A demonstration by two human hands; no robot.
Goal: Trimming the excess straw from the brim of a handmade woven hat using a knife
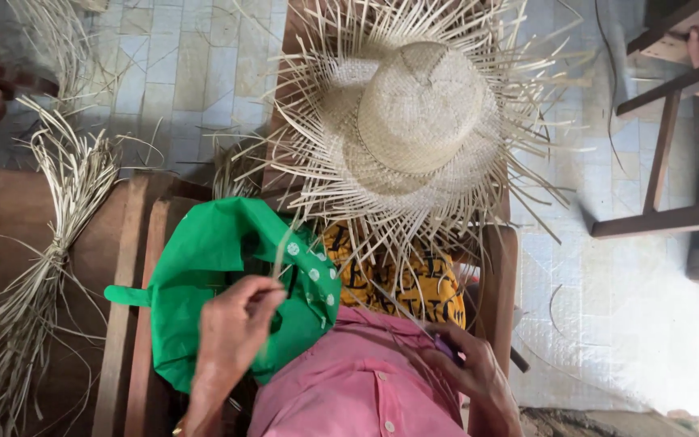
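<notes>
The left hand (232, 324) is lifted up over a green bag (204, 267). Its fingers (264, 298) are pinched tight on one thin straw strand (283, 247) that sticks up from them. The right hand (471, 368) rests low on a pink shirt (357, 380). Its fingers are curled in and touch something small and purple (449, 350); I cannot tell what it is or how tightly they hold it. A half-made straw hat (422, 121) sits farther away, in the middle, with loose straw ends poking out all around. Between the hat and the shirt lies a yellow cloth with black marks (422, 283). Far to the left, a tied bundle of straw (50, 259) lies on a brown wooden top (2, 218).
</notes>
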